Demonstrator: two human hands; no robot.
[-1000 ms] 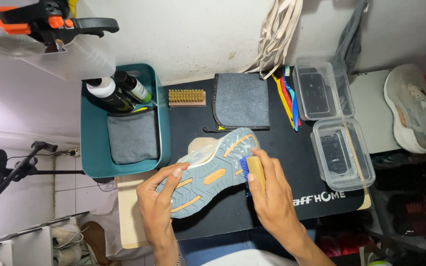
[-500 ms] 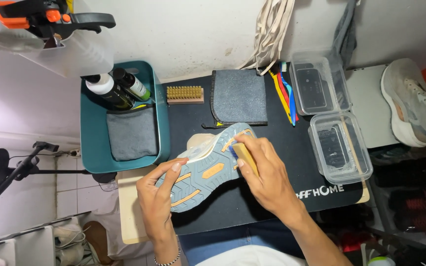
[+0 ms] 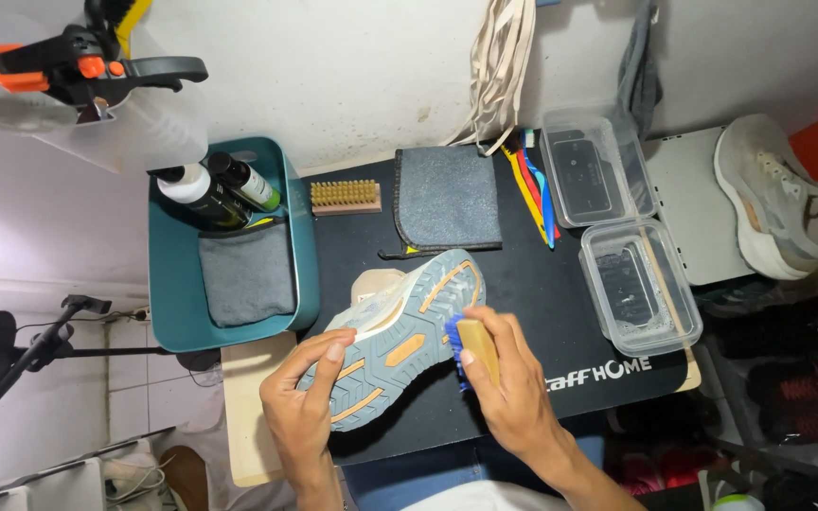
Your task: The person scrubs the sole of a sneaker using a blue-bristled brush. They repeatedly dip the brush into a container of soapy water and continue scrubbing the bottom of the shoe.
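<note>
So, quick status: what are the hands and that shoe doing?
Left hand grips shoe, sole up. Right hand presses blue-bristled brush against sole's edge. Nothing in the way; gray cloth lies apart behind.

Two forearms are showing from below, both bare to the frame edge: no sleeves, no watch, no bracelet, no gloves. The left hand [image 3: 303, 402] and the right hand [image 3: 513, 383] are showing no rings, and the nails are looking short and unpainted. A pale garment and blue fabric are showing at the bottom edge, between the arms.
</note>
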